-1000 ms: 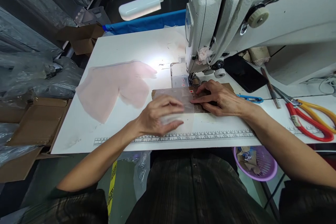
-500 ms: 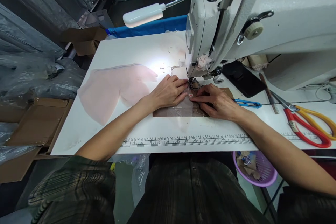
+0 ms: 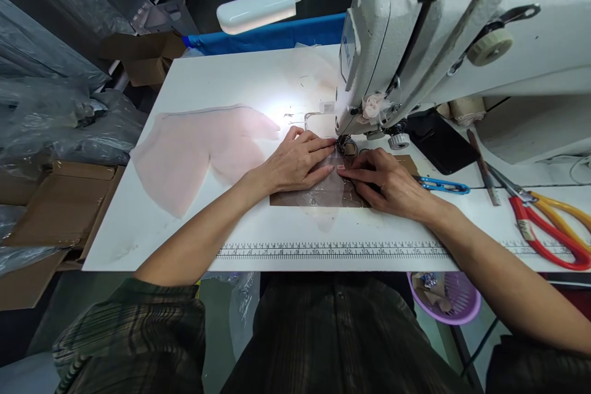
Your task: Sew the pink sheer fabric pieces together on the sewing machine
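Observation:
My left hand [image 3: 300, 161] lies flat with fingers stretched over sheer pale pink fabric [image 3: 330, 194], its fingertips beside the presser foot [image 3: 342, 144] of a white sewing machine [image 3: 376, 43]. My right hand [image 3: 388, 181] is on the other side of the foot, fingers bent and drawn together. Its foremost fingertips meet a small white-and-red label [image 3: 340, 167] on the fabric; the grip underneath is partly hidden. A brown plate [image 3: 286, 198] shows through beneath the fabric. Farther left, a larger sheer pink piece [image 3: 184, 141] is spread on the white table [image 3: 152, 240].
Right of my hands are a blue thread snipper [image 3: 443, 185], a black phone [image 3: 443, 141], a brown-handled tool [image 3: 484, 169] and red-and-yellow scissors [image 3: 549, 228]. A ruler strip [image 3: 332, 250] runs along the front edge. A lamp [image 3: 258, 9] hangs above; a purple basket [image 3: 466, 301] stands below.
The viewpoint has shifted a little, so the machine looks larger and farther right. Both hands keep nearly the same places on the fabric beside the presser foot.

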### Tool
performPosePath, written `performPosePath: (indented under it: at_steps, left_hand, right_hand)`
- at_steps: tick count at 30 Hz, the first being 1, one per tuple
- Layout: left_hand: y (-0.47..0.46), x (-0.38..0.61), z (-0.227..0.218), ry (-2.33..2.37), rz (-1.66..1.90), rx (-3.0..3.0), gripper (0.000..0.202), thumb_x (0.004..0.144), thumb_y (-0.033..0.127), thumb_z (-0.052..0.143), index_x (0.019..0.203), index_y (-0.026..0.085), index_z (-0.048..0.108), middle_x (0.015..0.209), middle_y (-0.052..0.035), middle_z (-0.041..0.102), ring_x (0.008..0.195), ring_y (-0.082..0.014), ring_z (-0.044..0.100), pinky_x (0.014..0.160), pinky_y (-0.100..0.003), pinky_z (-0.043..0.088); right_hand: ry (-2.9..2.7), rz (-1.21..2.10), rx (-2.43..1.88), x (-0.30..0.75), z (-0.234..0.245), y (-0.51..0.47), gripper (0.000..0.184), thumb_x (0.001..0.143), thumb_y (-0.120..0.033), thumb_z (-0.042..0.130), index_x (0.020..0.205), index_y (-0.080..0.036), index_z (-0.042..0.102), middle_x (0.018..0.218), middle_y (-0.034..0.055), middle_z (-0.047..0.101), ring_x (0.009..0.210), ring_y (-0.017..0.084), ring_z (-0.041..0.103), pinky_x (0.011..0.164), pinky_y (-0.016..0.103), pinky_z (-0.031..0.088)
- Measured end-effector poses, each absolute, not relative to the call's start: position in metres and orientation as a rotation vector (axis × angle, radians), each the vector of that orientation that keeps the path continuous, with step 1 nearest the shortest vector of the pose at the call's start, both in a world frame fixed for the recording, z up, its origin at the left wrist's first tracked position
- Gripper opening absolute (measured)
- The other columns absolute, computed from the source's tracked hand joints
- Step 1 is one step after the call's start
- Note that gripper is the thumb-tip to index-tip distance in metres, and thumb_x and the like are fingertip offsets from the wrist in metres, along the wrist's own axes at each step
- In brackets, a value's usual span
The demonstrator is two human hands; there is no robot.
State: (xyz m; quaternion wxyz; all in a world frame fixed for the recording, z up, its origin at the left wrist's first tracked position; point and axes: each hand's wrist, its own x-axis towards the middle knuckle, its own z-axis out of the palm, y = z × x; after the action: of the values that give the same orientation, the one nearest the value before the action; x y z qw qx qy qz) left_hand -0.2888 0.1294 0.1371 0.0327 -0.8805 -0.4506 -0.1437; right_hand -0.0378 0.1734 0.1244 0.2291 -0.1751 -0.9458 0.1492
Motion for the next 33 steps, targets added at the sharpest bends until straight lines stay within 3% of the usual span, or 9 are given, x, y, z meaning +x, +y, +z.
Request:
performPosePath:
  at_steps: [18, 33]
  left_hand:
    - [0.1293, -0.289, 0.1349, -1.425, -0.493, -2.766, 0.044, 0.099, 0.04, 0.047, 0.133, 0.018, 0.061, 0.144, -0.0101, 0.058, 0.117, -0.0287, 0.055, 0.099, -0.049, 0.036]
    - [0.1265, -0.2884, 0.135, -1.391, -0.413, -2.716, 0.046, 0.1, 0.042, 0.045, 0.134, 0.014, 0.059, 0.146, -0.0128, 0.055, 0.114, -0.029, 0.056, 0.098, -0.049, 0.036]
  right_hand:
    - [-2.572, 0.485, -0.522, -0.0374, 0.1233, 0.174, 0.034, 0.093, -0.019, 0.053, 0.119, -0.025, 0.074, 0.106, 0.0111, 0.062, 0.102, 0.025, 0.057, 0.091, 0.044, 0.05]
    - [-2.551, 0.474, -0.517, -0.0397, 0.1218, 0.1736, 0.034, 0.092, -0.02, 0.052, 0.118, -0.023, 0.075, 0.105, 0.0121, 0.062, 0.101, 0.025, 0.057, 0.091, 0.045, 0.051]
